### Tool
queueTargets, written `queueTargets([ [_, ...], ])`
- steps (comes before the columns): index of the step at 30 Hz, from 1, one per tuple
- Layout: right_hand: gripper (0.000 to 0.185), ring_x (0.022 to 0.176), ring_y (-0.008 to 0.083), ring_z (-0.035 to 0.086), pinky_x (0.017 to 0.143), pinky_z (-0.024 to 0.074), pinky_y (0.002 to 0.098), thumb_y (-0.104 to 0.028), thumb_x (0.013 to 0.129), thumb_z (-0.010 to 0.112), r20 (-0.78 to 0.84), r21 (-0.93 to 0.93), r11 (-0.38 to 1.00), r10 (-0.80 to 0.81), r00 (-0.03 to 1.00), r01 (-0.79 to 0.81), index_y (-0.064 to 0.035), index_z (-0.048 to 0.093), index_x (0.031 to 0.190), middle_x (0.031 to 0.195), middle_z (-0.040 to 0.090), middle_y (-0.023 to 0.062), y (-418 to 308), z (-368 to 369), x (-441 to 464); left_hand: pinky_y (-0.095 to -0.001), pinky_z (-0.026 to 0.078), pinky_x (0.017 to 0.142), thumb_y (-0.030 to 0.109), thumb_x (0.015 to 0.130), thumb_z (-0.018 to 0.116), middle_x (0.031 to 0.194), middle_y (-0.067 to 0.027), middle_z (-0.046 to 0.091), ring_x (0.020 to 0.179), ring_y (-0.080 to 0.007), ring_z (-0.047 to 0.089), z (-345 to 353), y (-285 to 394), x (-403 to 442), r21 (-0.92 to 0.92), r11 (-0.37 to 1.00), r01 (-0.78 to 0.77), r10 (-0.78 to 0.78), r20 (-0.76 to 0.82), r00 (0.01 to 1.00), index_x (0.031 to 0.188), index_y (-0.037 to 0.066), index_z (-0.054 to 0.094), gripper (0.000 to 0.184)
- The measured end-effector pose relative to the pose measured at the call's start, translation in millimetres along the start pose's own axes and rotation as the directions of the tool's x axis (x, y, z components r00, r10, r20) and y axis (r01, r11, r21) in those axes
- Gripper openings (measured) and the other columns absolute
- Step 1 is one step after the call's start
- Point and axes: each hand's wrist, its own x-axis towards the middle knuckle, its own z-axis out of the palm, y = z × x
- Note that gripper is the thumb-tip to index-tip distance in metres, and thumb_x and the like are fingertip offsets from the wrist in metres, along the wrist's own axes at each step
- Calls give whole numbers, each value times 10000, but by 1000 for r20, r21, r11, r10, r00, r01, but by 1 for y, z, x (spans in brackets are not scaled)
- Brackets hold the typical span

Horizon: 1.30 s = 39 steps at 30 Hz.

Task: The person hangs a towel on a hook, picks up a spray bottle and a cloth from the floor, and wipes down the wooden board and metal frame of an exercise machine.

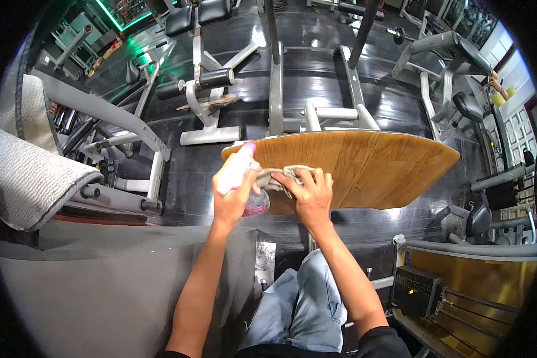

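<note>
My left hand [228, 194] is wrapped round a spray bottle [237, 170] with a white and pink head. Its clear lower part, with pink at the bottom, shows beside my wrist. In my right hand [311, 194] is a crumpled grey cloth [274, 179], bunched under the fingers and close to the bottle. Both hands are above the left part of a wooden board [364, 167] with rounded corners. Whether the cloth touches the board I cannot tell.
A light towel [33, 173] hangs over a machine frame at the left. Grey gym machines with black pads [215, 77] stand ahead on the dark, shiny floor [310, 95]. A weight stack [417, 289] is at the lower right. Another person's hand [496, 83] shows at the far right.
</note>
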Motion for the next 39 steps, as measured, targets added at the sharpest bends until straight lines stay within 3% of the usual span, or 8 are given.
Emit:
queueTargets([
  [3,610,858,197,497,713,371,355,-130,577,778,31,2,998,57,998,-57,-372,689,1131,939,569,-43,19,-19,1,-212,455,523,64,934,624,873,-43,627,604,-62,551,1,5,6,35,999,16,-18,46,999,1236,-31,601,318],
  [6,546,839,214,496,708,388,375,-147,601,792,-209,12,985,169,963,-170,-351,711,1100,924,561,-25,28,-35,27,-219,453,492,49,917,633,843,-47,648,578,-65,557,0,-1,13,13,1000,-10,9,72,997,1211,-29,628,305],
  [10,481,833,230,494,725,403,385,-152,635,785,-268,128,968,243,932,-215,-331,723,1077,930,552,-15,18,-31,38,-228,454,476,67,930,613,844,-101,658,552,-100,579,2,-7,21,107,993,-42,27,140,990,1198,-79,612,305],
  [16,607,843,215,500,711,410,366,-137,529,803,40,1,998,61,997,-61,-361,712,1086,951,566,-35,35,-25,-6,-225,457,480,56,925,611,821,-99,672,514,-99,568,21,-10,25,12,997,-81,78,158,984,1109,-78,648,231],
  [19,550,813,217,515,692,426,367,-120,573,791,-73,53,988,149,986,-145,-351,729,1068,910,564,-21,50,-41,-1,-211,441,476,72,897,652,719,-35,676,503,-53,564,17,-15,28,133,989,-62,33,209,977,929,-36,699,122],
  [26,494,808,231,519,690,451,359,-110,589,802,-336,199,948,306,891,-250,-301,751,1042,905,564,1,38,-42,38,-215,430,465,54,894,649,732,-59,684,491,-61,553,15,-19,24,64,997,-40,27,196,980,921,-53,695,120],
  [34,530,810,209,518,686,430,358,-146,579,802,-11,52,991,122,992,-121,-355,733,1061,926,577,-27,60,-49,-9,-215,431,469,36,904,632,737,-75,676,488,-71,551,13,-24,23,39,999,-37,29,192,981,872,-52,685,108],
  [39,546,813,239,515,687,461,367,-58,553,796,-306,130,957,289,907,-261,-290,748,1045,901,549,16,68,-66,33,-216,430,466,38,904,632,723,-72,670,486,-71,551,13,-27,23,57,998,-13,2,183,983,852,-48,680,111],
])
